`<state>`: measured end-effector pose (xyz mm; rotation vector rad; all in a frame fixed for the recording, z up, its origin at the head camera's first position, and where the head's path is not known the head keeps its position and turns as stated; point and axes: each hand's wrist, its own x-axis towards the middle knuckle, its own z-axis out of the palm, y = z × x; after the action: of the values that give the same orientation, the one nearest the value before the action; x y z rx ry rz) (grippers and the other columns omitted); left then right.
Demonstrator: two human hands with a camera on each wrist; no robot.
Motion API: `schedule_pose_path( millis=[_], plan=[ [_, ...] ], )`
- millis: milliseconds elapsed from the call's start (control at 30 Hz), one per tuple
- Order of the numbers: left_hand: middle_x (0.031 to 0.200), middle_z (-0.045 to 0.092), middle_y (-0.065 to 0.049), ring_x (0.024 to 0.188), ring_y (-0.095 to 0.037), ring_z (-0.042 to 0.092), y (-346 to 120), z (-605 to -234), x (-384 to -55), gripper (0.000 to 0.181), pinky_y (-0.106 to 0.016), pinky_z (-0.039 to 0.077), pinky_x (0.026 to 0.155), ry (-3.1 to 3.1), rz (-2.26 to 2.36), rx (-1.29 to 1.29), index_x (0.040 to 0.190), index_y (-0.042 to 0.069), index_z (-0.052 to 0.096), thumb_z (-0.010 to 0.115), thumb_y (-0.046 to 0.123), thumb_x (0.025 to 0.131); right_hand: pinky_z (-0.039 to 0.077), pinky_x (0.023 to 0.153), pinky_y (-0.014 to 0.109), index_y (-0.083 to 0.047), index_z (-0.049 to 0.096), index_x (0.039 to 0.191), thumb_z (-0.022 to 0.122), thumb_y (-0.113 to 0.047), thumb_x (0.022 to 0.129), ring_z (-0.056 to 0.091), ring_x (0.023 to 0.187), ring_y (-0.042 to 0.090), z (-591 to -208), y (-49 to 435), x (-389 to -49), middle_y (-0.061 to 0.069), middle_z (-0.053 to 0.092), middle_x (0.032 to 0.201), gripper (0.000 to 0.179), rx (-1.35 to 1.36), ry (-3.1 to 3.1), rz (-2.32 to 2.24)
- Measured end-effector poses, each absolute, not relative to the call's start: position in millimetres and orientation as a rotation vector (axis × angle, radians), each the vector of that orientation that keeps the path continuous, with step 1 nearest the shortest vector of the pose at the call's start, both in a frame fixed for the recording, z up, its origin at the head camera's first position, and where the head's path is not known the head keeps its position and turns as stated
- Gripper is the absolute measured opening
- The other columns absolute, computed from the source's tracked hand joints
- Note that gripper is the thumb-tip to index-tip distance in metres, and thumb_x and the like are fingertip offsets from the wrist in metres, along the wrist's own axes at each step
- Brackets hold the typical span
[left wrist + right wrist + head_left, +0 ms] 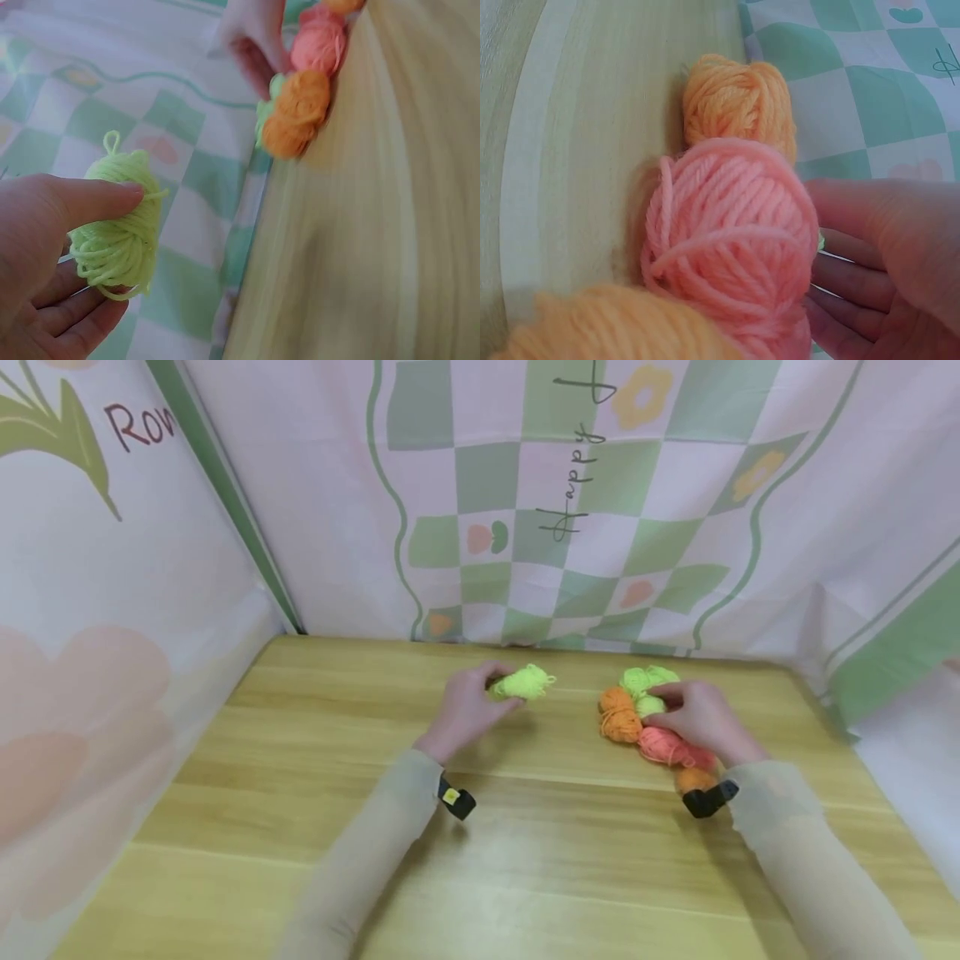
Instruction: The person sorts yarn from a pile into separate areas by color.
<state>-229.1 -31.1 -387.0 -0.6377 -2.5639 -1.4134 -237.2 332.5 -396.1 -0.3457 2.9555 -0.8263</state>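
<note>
My left hand [467,703] pinches a yellow-green yarn ball [525,682] between thumb and fingers, raised over the table's far side. Loose loops stick out of the ball [120,225] in the left wrist view. At the right, my right hand [697,714] has thumb and fingers around another yellow-green yarn ball [650,705], at the back of a yarn cluster. Beside it lie an orange yarn ball [620,718] and a pink yarn ball [663,747]. The pink yarn [731,232] hides most of what the right hand holds in the right wrist view.
A second orange yarn ball [695,780] lies under the right wrist, nearest me in the cluster. The wooden table [480,877] meets a checkered curtain [547,527] at its back edge. Another printed curtain [150,568] hangs along the left side.
</note>
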Motion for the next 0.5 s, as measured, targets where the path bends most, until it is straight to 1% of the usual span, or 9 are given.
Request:
schedule_pose_path(
  millis=[233, 500],
  plan=[
    [0.11, 0.072, -0.007, 0.099, -0.02, 0.066, -70.9, -392.6, -235.3, 0.038, -0.037, 0.054, 0.089, -2.525, -1.414, -0.479, 0.117, 0.006, 0.07, 0.086, 0.015, 0.083, 0.051, 0.089, 0.056, 0.008, 0.063, 0.131, 0.082, -0.023, 0.088, 0.063, 0.105, 0.039, -398.2, 326.9, -238.7, 0.028, 0.067, 0.116, 0.056, -0.35, 2.949, -0.827],
    [0.107, 0.071, -0.008, 0.097, -0.026, 0.065, -116.2, -408.8, -238.4, 0.038, -0.039, 0.054, 0.087, -2.487, -1.481, -0.355, 0.118, 0.004, 0.069, 0.085, 0.012, 0.084, 0.05, 0.092, 0.057, 0.008, 0.062, 0.132, 0.081, -0.019, 0.088, 0.061, 0.108, 0.041, -398.3, 327.2, -236.7, 0.029, 0.065, 0.121, 0.054, -0.341, 2.942, -0.858]
  ],
)
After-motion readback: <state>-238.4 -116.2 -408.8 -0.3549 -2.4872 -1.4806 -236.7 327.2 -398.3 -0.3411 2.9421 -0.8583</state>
